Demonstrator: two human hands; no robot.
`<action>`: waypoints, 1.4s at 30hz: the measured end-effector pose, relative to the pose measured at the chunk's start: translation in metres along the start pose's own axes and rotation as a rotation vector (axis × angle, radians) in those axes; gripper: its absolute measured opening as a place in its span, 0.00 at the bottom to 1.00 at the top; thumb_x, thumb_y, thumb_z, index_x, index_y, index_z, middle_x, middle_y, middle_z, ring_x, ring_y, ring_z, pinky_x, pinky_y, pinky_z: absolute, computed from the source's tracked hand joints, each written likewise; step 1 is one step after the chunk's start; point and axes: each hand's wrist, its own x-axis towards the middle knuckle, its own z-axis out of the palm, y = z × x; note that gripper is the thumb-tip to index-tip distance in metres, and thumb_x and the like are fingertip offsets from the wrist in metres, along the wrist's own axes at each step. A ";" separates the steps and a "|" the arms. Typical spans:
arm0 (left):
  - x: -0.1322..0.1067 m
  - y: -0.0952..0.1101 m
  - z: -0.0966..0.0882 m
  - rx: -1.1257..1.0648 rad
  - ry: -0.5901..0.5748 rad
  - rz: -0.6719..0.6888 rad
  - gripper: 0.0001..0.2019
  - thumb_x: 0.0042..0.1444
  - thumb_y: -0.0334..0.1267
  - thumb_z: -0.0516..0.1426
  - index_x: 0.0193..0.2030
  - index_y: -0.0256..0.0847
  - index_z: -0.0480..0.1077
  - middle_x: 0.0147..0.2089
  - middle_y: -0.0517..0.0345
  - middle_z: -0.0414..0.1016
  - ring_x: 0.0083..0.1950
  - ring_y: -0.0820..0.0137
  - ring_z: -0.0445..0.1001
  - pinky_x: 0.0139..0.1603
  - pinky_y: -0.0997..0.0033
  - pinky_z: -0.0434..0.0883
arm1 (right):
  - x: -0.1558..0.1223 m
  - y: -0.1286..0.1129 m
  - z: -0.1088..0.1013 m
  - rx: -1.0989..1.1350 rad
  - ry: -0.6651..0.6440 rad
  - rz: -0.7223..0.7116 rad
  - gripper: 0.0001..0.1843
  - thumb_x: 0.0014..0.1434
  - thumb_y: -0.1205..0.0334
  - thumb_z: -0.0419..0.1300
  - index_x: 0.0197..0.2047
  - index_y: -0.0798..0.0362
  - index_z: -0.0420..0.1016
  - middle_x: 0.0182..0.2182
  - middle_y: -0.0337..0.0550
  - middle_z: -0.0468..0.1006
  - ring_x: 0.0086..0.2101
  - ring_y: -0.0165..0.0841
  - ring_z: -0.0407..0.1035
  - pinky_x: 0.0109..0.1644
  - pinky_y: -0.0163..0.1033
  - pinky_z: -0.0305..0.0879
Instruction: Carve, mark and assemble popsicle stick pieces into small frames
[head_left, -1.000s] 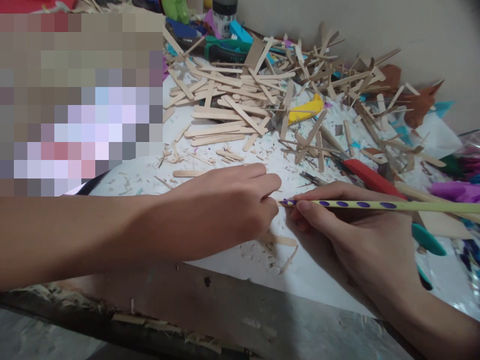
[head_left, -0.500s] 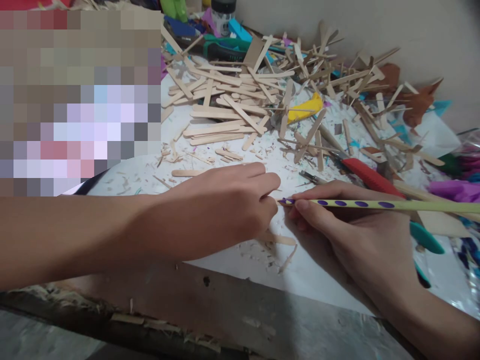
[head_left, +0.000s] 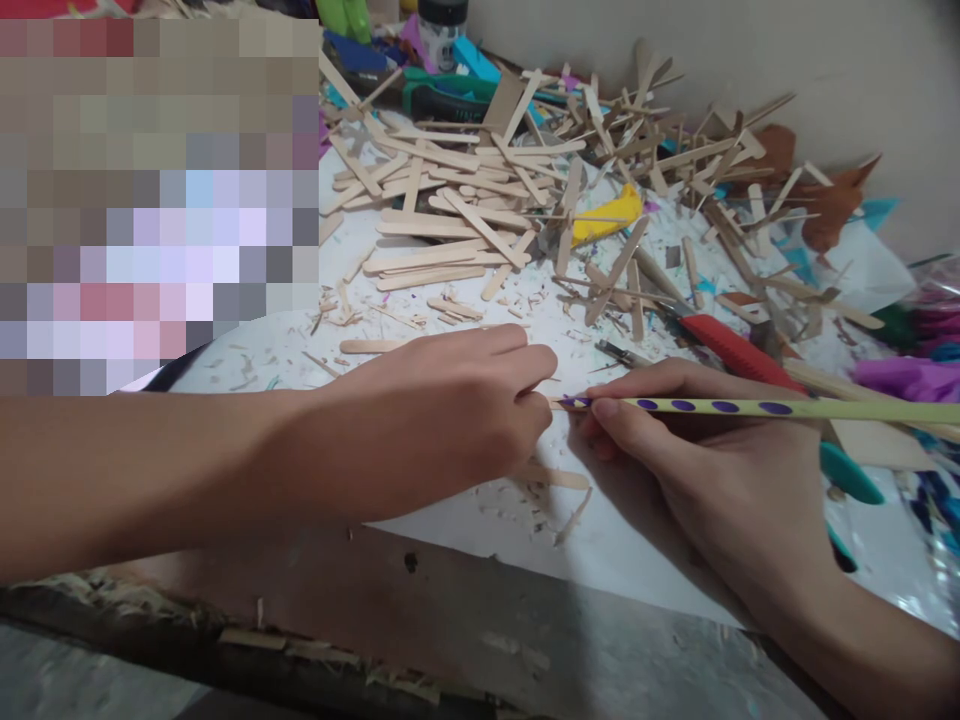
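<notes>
In the head view my right hand pinches a yellow-green pencil with purple spots, held nearly level and pointing left. The pencil's tip meets the fingertips of my left hand, which is closed with its fingers curled under. Whatever lies inside my left fingers is hidden by the hand. Just below them a wooden craft stick lies on the white paper, partly covered by the hand. Another craft stick pokes out behind my left hand.
A heap of craft sticks spreads across the back. To the right lie a red-handled cutter, teal scissor handles and purple material. A yellow piece sits among the sticks. The wooden table edge runs along the front.
The whole view has shifted very slightly to the left. Both hands and the pencil keep practically the same position.
</notes>
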 end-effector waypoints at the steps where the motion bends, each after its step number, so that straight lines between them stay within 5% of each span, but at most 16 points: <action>1: 0.000 0.000 0.000 -0.002 -0.001 0.003 0.11 0.64 0.22 0.53 0.34 0.38 0.72 0.37 0.52 0.71 0.39 0.64 0.67 0.38 0.65 0.65 | 0.000 0.000 -0.001 -0.010 -0.012 0.000 0.04 0.55 0.63 0.73 0.30 0.48 0.84 0.25 0.42 0.83 0.23 0.31 0.73 0.22 0.33 0.67; 33: -0.001 -0.001 -0.001 -0.028 -0.035 -0.012 0.11 0.65 0.22 0.54 0.37 0.37 0.73 0.39 0.52 0.71 0.41 0.62 0.68 0.41 0.62 0.66 | -0.001 0.001 0.001 0.100 0.010 0.080 0.06 0.56 0.61 0.74 0.30 0.51 0.83 0.28 0.45 0.84 0.25 0.33 0.75 0.23 0.33 0.69; 42: -0.001 -0.001 0.001 -0.020 -0.022 -0.005 0.10 0.64 0.22 0.52 0.37 0.38 0.72 0.40 0.52 0.70 0.40 0.62 0.67 0.39 0.62 0.64 | 0.002 0.005 -0.002 0.036 0.004 0.002 0.03 0.53 0.64 0.73 0.29 0.50 0.84 0.27 0.43 0.84 0.23 0.30 0.74 0.22 0.30 0.68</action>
